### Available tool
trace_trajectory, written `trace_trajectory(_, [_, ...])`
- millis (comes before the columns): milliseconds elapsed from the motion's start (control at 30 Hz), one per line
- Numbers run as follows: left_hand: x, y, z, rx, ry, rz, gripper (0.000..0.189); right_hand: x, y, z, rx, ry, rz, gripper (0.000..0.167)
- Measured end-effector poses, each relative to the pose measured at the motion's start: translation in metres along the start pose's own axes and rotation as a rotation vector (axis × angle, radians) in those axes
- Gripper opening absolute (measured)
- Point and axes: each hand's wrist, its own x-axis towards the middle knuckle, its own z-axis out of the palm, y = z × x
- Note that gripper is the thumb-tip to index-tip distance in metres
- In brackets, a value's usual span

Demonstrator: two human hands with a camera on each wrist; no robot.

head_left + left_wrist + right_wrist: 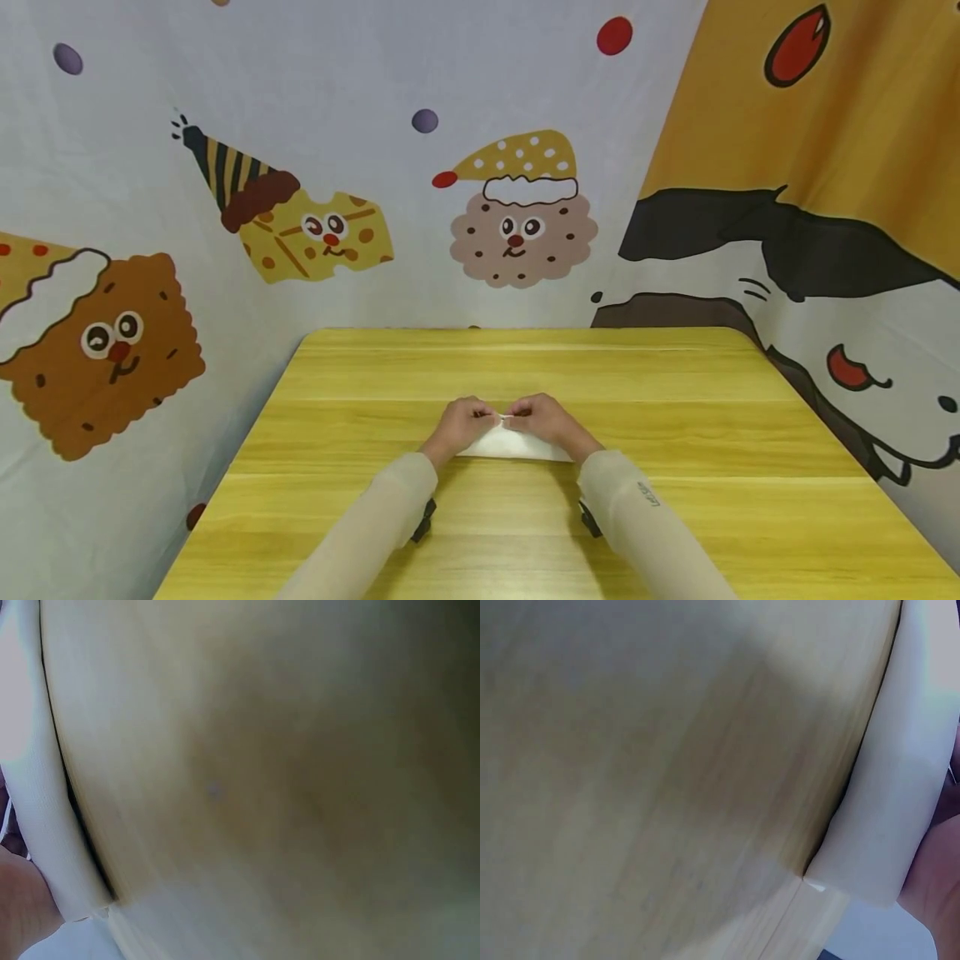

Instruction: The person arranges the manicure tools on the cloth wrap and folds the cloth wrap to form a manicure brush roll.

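A long white pouch-like item lies crosswise on the table, its exact kind hard to make out. My left hand pinches its upper edge near the middle between thumb and fingers. Close beside it, my right hand pinches the same edge from the other side, with the fingertips of both hands almost meeting. Smooth sides and rounded ends of the white item show in both wrist views. The part between the fingertips is too small to read clearly.
The yellow wood-grain table stretches out around the hands, with its far edge against a cartoon-printed cloth. Dark wrist-worn devices hang below both sleeves, close to the tabletop.
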Motion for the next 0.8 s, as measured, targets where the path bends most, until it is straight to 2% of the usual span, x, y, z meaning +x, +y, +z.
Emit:
trace_trajectory(233, [0.001, 0.0, 0.001, -0.008, -0.021, 0.01, 0.012, -0.005, -0.001, 0.005, -0.134, 0.041, -0.116, 0.01])
trace_trajectory(400, [0.002, 0.0, 0.003, -0.004, -0.026, 0.036, 0.011, -0.007, -0.003, 0.007, -0.254, 0.062, -0.151, 0.012])
trace_trajectory(567, [0.002, 0.001, 0.005, 0.025, -0.011, 0.049, 0.01, -0.01, 0.004, 0.005, -0.311, 0.1, -0.19, 0.014])
trace_trajectory(667, [0.0, -0.001, 0.004, 0.121, 0.009, 0.081, 0.012, -0.017, 0.009, 0.0, -0.415, 0.137, -0.219, 0.025])
trace_trajectory(800, [-0.012, -0.006, -0.005, 0.354, -0.009, 0.162, 0.025, -0.031, 0.017, -0.009, -0.627, 0.139, -0.224, 0.043])
